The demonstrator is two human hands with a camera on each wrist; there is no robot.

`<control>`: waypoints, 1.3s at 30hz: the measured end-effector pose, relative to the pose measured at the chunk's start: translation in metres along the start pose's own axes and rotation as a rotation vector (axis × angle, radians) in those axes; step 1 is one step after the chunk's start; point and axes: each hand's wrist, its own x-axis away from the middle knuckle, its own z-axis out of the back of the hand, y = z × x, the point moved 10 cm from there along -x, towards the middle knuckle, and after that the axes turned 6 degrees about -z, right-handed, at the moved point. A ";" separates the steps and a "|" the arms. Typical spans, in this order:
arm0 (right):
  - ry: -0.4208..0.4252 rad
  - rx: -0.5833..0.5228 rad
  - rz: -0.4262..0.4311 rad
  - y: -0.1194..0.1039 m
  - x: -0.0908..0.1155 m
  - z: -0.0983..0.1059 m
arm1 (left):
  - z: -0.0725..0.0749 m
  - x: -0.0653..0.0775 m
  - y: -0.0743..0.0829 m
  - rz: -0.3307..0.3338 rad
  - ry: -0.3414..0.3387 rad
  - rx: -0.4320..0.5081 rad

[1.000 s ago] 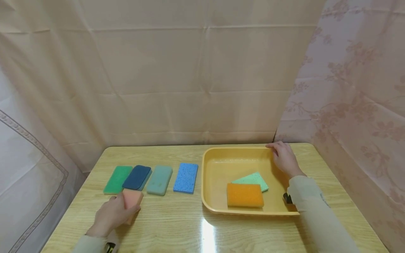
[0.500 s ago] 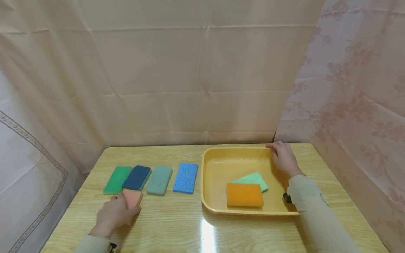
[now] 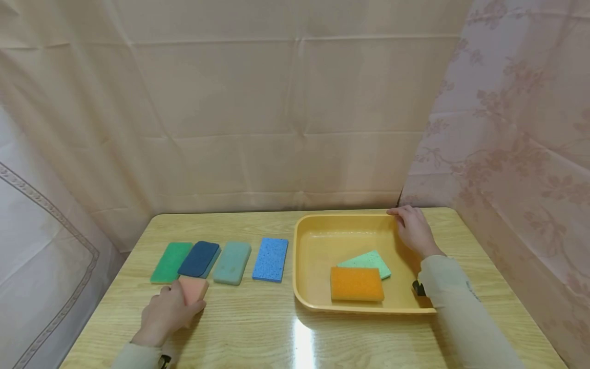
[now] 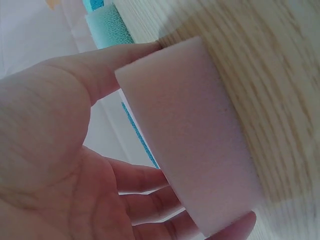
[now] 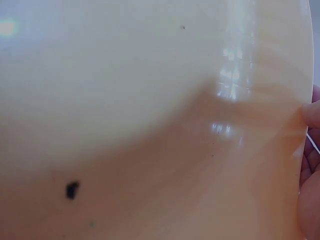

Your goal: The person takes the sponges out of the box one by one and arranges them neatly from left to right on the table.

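Observation:
In the head view, my left hand (image 3: pixel 161 315) holds a pink sponge (image 3: pixel 194 288) by its sides at the table's left front. The wrist view shows the sponge (image 4: pixel 185 135) tipped on edge close over the wood, thumb on one end and fingers curled at the other. My right hand (image 3: pixel 416 230) grips the back right rim of a yellow plastic tray (image 3: pixel 318 256). In the right wrist view, only part of that hand (image 5: pixel 310 200) shows, past the rim. Inside the tray, an orange sponge (image 3: pixel 357 284) partly covers a speckled light green sponge (image 3: pixel 369 260).
Left of the tray, a row of sponges lies on the wooden table (image 3: pixel 249 328): green (image 3: pixel 171 262), dark blue (image 3: pixel 199 259), pale grey-green (image 3: pixel 232 263) and speckled blue (image 3: pixel 270 260). Beige curtain (image 3: pixel 230 128) hangs behind the table's back edge.
My left wrist has shifted very slightly right while the hand keeps holding the pink sponge in place. The right hand stays at the tray's rim.

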 end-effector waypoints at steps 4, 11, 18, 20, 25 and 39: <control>-0.001 0.006 0.000 0.000 0.000 0.000 | 0.000 0.001 0.000 0.008 -0.001 0.002; -0.007 0.007 -0.001 0.001 0.000 0.000 | 0.002 0.001 0.001 0.000 0.020 0.017; -0.006 0.007 -0.004 0.001 0.000 0.001 | 0.005 0.001 0.003 -0.005 0.044 0.021; -0.008 0.006 -0.004 0.001 0.000 0.000 | 0.005 0.001 0.003 -0.001 0.043 0.024; -0.004 0.006 -0.003 0.001 0.000 0.000 | 0.015 0.003 0.007 -0.008 0.084 0.002; -0.004 0.007 0.000 -0.001 0.000 0.001 | 0.049 0.010 0.065 -0.343 0.266 0.004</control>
